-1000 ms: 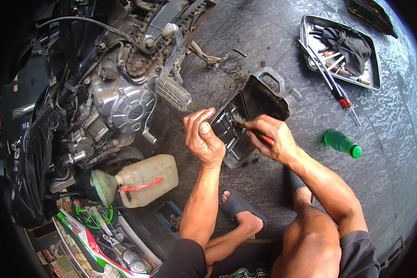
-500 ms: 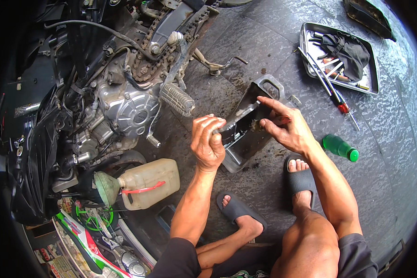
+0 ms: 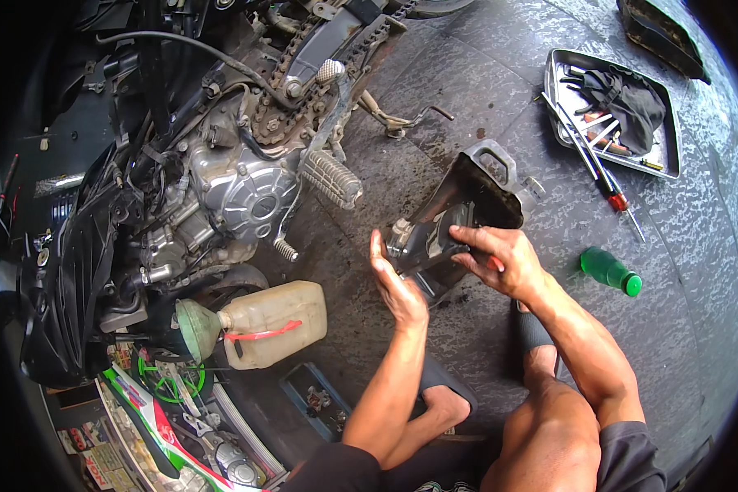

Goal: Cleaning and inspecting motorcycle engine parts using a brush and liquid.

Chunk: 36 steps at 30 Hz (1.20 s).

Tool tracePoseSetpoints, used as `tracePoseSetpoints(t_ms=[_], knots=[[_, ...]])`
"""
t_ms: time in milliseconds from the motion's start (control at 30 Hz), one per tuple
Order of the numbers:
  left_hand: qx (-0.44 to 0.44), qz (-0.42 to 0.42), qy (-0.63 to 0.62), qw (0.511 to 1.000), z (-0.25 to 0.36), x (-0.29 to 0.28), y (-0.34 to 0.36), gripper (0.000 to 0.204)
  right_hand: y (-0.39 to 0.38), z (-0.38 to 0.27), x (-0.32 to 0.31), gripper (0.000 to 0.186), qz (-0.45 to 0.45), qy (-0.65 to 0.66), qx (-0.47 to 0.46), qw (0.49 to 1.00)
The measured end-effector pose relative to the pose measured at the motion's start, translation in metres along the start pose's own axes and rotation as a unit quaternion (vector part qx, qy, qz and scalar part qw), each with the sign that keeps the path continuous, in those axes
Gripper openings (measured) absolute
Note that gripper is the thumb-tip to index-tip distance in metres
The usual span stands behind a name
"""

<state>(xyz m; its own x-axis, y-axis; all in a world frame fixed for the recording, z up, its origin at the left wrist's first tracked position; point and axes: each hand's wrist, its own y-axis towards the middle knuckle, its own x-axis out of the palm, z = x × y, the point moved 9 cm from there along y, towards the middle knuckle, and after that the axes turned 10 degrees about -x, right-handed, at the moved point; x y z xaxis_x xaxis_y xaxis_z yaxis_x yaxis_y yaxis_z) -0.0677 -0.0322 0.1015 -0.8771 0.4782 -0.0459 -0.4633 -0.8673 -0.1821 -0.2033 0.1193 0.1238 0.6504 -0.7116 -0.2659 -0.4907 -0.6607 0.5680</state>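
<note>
Blk plastic cover (image 3: 443, 235) btwn hands just flipped, so other face now exposed. RH (image 3: 512, 254) pinching it + red handle (image 3: 495, 263); LH (image 3: 400, 289) fingers straight, grip unclear.

motorcycle repair workshop: exposed engine (image 3: 252, 193) far left, metal tool tray (image 3: 671, 139) far right, jerrycan (image 3: 283, 320) with funnel (image 3: 197, 328) near left; small parts (image 3: 318, 399), perhaps, in blue-edged tray (image 3: 297, 380).

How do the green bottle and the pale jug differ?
Size: the bottle is much smaller than the jug.
Colour: the bottle is vivid green; the jug is cloudy beige with a red strip.
Top: the bottle is capped; the jug has a funnel at its mouth.
Shared: neither is held.
</note>
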Motion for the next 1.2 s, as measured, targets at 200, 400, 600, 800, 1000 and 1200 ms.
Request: tracePoseSetpoints(t_ms=[200,400,600,800,1000,1200], knots=[[-0.425,-0.083,-0.358,0.827,-0.056,0.012,-0.020,0.076,-0.018,-0.014,0.010,0.046,-0.022,-0.023,-0.063,0.998],[-0.449,-0.056,-0.217,0.865,-0.042,-0.013,-0.018,0.056,-0.012,0.000,0.000,0.033,-0.058,0.047,0.000,0.997],[-0.295,0.025,-0.292,0.910,-0.033,-0.024,-0.003,0.055,-0.016,0.015,-0.016,0.015,0.045,0.073,0.238,0.967],[-0.246,0.092,-0.210,0.942,-0.037,-0.022,-0.003,0.065,-0.017,-0.021,0.039,0.021,-0.021,0.214,0.188,0.958],[-0.228,0.101,-0.206,0.946,-0.031,-0.028,0.000,0.105,-0.013,-0.012,0.008,0.017,0.076,0.069,0.147,0.984],[-0.180,0.065,-0.174,0.966,-0.023,-0.029,0.007,0.064,-0.015,0.003,-0.004,0.014,0.098,0.048,0.247,0.963]])
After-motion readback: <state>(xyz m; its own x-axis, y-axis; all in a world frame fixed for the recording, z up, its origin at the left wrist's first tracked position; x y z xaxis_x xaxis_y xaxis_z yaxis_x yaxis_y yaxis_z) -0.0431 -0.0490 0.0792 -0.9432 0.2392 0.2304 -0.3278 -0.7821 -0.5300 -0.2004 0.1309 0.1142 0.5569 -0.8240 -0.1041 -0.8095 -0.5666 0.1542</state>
